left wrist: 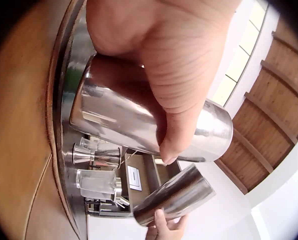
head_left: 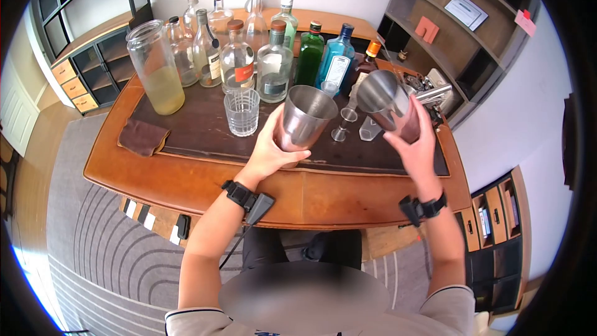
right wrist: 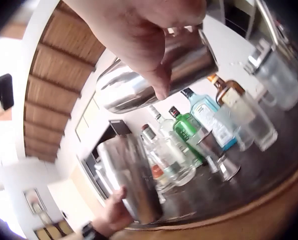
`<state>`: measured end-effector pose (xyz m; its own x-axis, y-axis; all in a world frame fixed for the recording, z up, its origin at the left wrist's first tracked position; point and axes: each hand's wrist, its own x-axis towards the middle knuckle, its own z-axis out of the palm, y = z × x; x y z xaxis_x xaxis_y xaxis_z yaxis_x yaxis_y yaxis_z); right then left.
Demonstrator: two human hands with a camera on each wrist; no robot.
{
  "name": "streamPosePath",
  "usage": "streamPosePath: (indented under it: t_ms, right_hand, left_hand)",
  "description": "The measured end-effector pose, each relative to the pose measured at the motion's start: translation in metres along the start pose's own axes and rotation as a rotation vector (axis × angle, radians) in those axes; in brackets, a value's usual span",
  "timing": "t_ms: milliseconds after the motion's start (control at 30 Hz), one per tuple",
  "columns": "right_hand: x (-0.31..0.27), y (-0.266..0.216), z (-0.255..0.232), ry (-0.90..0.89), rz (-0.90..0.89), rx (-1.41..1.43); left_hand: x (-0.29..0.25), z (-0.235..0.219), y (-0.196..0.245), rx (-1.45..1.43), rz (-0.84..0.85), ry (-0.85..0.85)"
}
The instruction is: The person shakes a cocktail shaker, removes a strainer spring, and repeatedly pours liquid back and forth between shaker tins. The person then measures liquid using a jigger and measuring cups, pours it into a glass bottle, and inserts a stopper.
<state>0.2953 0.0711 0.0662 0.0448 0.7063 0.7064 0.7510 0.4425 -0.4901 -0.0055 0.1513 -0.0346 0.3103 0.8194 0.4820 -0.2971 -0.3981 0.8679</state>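
My left hand grips a metal shaker tin low on its side, thumb wrapped across the front. The mouth of this tin faces up and its inner wall shows bare metal. A second shaker tin is in my right hand, tilted with its rim toward the upper left. The two tins are apart, both raised over the dark desk top. Between and behind them stands a double-ended jigger. In the left wrist view, my thumb lies across the left tin.
Left of the tins is a cut-glass tumbler, with a tall pitcher of pale yellow liquid beyond. Several bottles line the back, including a green one and a blue one. A folded brown cloth lies at the left edge.
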Motion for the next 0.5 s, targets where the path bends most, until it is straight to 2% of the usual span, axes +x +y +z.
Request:
streamPosePath:
  t_ms: [33,100,167,300,433,467,500]
  right_hand:
    - [-0.014,0.017,0.013,0.010,0.082,0.279]
    - [-0.043,0.006,0.027,-0.011,0.410,0.727]
    - [-0.063,0.003,0.030,-0.116,0.569,0.714]
    - [-0.084,-0.006,0.044,-0.187,0.582,0.756]
    - [-0.092,-0.008,0.054,-0.237,0.583,0.767]
    - [-0.093,-0.010,0.056,-0.239,0.594,0.762]
    - [-0.093,-0.010,0.057,-0.238,0.596,0.767]
  left_hand:
    - [0.001,-0.002,-0.001,-0.002,0.032,0.007]
    - [0.001,-0.004,0.000,-0.016,0.048,0.045]
    - [0.002,-0.007,0.005,0.015,0.069,0.064]
    - [0.006,-0.018,0.012,0.189,0.119,0.105]
    - [0.013,-0.030,0.024,0.244,0.141,-0.017]
    - [0.014,-0.032,0.035,0.369,0.141,-0.053]
    - [0.017,-0.035,0.043,0.375,0.139,-0.054]
